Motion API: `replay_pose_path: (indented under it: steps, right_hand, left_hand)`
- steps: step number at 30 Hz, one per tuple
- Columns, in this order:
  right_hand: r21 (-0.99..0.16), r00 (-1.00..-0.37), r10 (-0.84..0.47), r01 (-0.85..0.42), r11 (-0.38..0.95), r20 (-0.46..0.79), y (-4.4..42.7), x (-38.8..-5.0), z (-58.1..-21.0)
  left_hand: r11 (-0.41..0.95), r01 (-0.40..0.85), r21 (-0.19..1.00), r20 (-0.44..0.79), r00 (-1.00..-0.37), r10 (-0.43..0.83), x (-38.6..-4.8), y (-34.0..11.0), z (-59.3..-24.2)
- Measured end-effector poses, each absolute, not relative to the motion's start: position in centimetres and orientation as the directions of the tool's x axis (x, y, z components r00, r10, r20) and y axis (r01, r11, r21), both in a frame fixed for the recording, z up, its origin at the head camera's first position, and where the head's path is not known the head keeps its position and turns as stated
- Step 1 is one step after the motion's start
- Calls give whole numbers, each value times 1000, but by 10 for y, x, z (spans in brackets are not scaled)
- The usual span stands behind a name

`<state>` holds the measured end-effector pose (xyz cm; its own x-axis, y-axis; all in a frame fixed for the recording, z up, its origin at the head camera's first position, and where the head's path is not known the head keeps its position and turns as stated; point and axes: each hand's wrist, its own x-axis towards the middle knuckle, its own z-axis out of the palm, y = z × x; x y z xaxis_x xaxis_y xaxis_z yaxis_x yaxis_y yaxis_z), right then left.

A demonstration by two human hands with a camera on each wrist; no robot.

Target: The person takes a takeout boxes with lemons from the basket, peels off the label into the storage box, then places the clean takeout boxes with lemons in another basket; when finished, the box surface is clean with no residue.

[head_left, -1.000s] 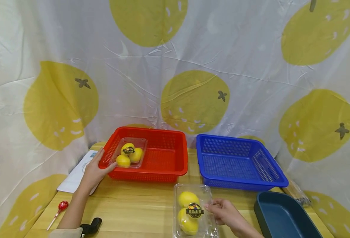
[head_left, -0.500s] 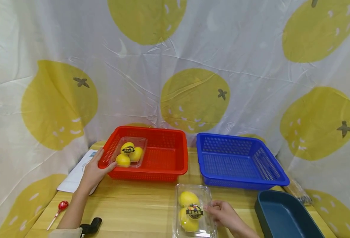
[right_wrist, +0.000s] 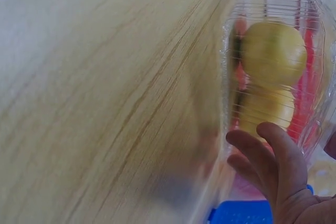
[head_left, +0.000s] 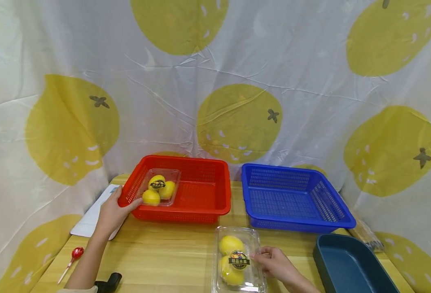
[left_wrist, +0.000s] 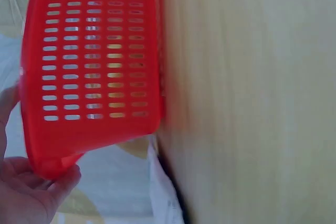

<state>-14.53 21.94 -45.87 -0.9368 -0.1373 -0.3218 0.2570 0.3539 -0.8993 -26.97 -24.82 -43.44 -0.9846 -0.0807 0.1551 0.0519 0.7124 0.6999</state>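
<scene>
At the front left corner of a red perforated plastic basket [head_left: 186, 216], my left hand [head_left: 112, 209] grips the rim. The left wrist view shows the thumb and fingers [left_wrist: 65, 182] around that corner. Inside the basket's left part lies a clear plastic fruit box [head_left: 174, 178] with three lemons [head_left: 168, 190] and a black label. A second clear fruit box [head_left: 251, 239] lies in front, holding two visible lemons [head_left: 232, 245] under a similar label. My right hand [head_left: 278, 264] holds its right side, thumb on top and fingers along the side wall.
A blue perforated basket [head_left: 296, 225] stands back right, with a dark teal tray [head_left: 354, 260] before it. A red lollipop [head_left: 77, 253], a white sheet [head_left: 94, 221] and a black curved object [head_left: 110, 283] lie at left. Lemon-print cloth [head_left: 237, 53] hangs behind.
My left hand has shifted slightly towards me and left along the red basket's corner. The black object by the left wrist has shifted slightly too. The right hand and its box have hardly moved.
</scene>
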Motion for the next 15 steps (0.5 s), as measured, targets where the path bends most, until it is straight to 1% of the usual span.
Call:
replay_pose_path:
  steps: [3,6,11,15]
  right_hand:
    - [-892,-936,-131,259,371,-327,220,-146,-459]
    - [-887,-935,-123,265,378,-332,219,-146,-459]
    - [-885,-936,-117,265,382,-331,218,-147,-460]
    - [-886,-936,-125,260,384,-329,219,-148,-460]
  left_hand:
    - [707,21,707,142,-984,-112,-264,-246,-427]
    - [708,17,706,162,-977,-137,-257,-244,-421]
    - [732,67,678,257,-955,-150,-240,-228,-404]
    - [726,128,676,291,-951,-103,-223,-209,-389]
